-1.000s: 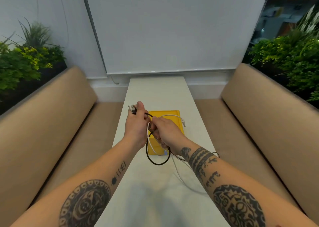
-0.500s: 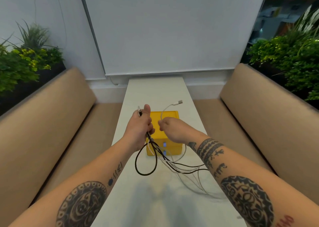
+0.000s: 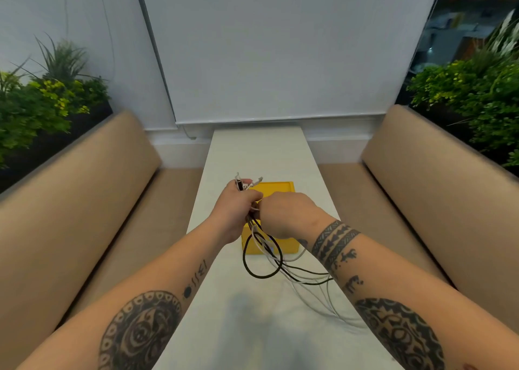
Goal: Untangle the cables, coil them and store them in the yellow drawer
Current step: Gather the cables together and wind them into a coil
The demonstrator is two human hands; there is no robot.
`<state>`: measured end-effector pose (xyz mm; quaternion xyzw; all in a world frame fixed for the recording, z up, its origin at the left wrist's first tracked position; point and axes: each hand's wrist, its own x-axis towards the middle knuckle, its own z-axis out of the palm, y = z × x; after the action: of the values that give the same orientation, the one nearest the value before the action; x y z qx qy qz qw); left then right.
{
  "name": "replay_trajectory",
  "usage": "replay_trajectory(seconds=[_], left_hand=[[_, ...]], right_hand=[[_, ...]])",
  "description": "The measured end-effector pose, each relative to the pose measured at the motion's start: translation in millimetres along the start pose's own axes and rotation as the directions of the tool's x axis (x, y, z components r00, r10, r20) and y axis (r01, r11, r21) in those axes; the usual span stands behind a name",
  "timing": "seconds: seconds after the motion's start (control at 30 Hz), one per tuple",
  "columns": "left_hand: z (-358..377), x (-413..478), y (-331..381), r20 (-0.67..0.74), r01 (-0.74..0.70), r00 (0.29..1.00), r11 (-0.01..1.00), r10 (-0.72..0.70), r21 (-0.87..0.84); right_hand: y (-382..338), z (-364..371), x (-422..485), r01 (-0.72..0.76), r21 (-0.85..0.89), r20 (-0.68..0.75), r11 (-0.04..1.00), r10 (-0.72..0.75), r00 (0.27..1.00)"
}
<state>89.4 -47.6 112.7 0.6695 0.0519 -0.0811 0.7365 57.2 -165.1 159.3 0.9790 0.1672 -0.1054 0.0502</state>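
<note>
A small yellow drawer box (image 3: 283,187) stands on the narrow white table (image 3: 252,313), partly hidden behind my hands. My left hand (image 3: 237,209) grips a bundle of black and white cables, with several plug ends (image 3: 247,182) sticking up above its fingers. My right hand (image 3: 283,215) is closed around the same bundle just to the right, touching the left hand. Below the hands a black cable (image 3: 254,274) hangs in a loop, and white cables (image 3: 314,302) trail down to the right over the tabletop, under my right forearm.
Tan padded benches (image 3: 84,201) flank the table on both sides. Green plants (image 3: 42,102) sit behind each backrest. A white roller blind (image 3: 266,60) closes the far end. The table runs from me toward the blind.
My right hand has moved left to meet the left hand, bringing the white plug end it held up into the bundle. The hanging loops have shifted slightly.
</note>
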Motion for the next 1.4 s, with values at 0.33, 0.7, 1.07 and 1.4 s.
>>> replay_trajectory(seconds=[0.33,0.7,1.07,1.4], left_hand=[[-13,12,35,-0.142,-0.081,0.990,0.765,-0.014,-0.639],[-32,19,56,-0.011,-0.009,1.000,0.739,0.002,-0.674],[-79,31,55,-0.234,-0.088,0.963,0.660,-0.136,-0.746],[-31,5,31,-0.275,-0.071,0.954,0.802,-0.119,-0.594]], right_hand=[[48,44,8,0.010,0.899,-0.094,-0.439,-0.170,0.981],[4,67,17,0.285,0.718,-0.298,0.635,-0.089,0.950],[46,177,-8,0.045,0.699,-0.264,0.713,0.200,0.943],[38,141,-14,0.164,0.868,-0.156,0.469,-0.056,0.986]])
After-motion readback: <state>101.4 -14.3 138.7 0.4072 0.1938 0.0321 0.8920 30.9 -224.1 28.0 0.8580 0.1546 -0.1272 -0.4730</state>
